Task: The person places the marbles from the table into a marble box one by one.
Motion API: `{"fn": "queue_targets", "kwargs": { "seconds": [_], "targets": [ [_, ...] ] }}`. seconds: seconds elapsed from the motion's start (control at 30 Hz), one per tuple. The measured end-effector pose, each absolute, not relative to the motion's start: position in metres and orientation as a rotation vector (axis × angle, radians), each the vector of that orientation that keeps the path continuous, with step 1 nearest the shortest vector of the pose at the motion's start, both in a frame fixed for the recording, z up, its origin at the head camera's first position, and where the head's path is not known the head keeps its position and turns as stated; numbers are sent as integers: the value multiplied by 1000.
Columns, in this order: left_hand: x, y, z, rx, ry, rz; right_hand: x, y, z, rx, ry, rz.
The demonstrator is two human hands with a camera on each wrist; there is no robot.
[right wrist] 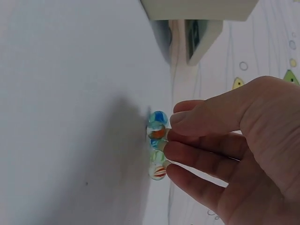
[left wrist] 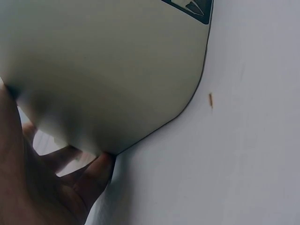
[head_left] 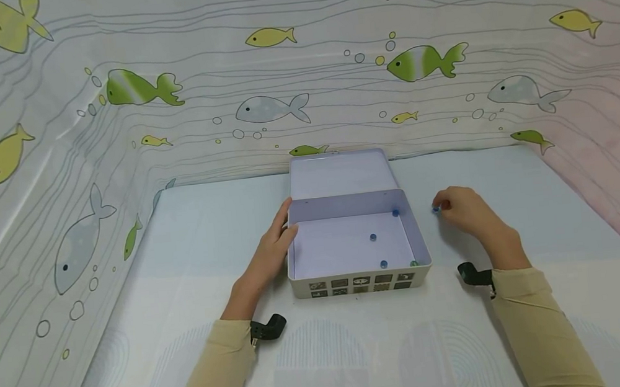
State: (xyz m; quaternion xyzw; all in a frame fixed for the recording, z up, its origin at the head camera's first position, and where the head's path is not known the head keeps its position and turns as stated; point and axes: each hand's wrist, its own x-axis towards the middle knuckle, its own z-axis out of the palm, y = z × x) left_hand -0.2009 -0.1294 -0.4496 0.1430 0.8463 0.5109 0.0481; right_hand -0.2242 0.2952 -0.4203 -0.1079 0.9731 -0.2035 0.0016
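An open box [head_left: 360, 283] with a pale lilac inside stands before me, its lid [head_left: 342, 175] tipped back. My left hand [head_left: 270, 247] holds its left wall, thumb at the rim and fingers along the outside. On the table right of the box, my right hand [head_left: 465, 209] reaches down to a small cluster of glass marbles. The right wrist view shows its fingertips touching them: a blue marble [right wrist: 158, 117], an orange-swirled marble [right wrist: 156, 131] and a red-striped marble [right wrist: 158, 172] among several. Inside the box lie several more, such as a blue marble [head_left: 373, 237] and a green marble [head_left: 414, 263].
The pale table [head_left: 207, 228] carries faint circle patterns. Behind and at both sides rises a sheet [head_left: 320, 61] printed with fish and wavy lines. Wrist cameras sit on both forearms, over beige sleeves [head_left: 534, 309].
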Motion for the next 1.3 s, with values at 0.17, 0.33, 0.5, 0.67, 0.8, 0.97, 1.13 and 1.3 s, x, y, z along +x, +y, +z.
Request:
{"fn": "queue_targets", "kwargs": {
  "seconds": [0.17, 0.33, 0.5, 0.67, 0.8, 0.97, 1.13, 1.3],
  "targets": [
    [-201, -130, -450, 435, 2576, 1559, -224, 294, -423, -342, 3060, -621],
    [-201, -130, -450, 442, 2571, 1563, -225, 292, -423, -372, 3069, -602],
    [-201, -130, -449, 441, 2584, 1554, -225, 290, -424, -385, 3067, -591],
    [-200, -129, -448, 435, 2589, 1553, -224, 287, -425, -416, 3065, -564],
    [-201, -129, -449, 441, 2588, 1557, -224, 285, -426, -417, 3048, -539],
    [-201, -129, -449, 452, 2582, 1551, -224, 283, -424, -404, 3021, -518],
    [-199, -128, -442, 441, 2554, 1544, -224, 283, -422, -408, 3015, -505],
    [-199, -128, -436, 429, 2538, 1529, -224, 283, -421, -402, 3018, -501]
  ]
}}
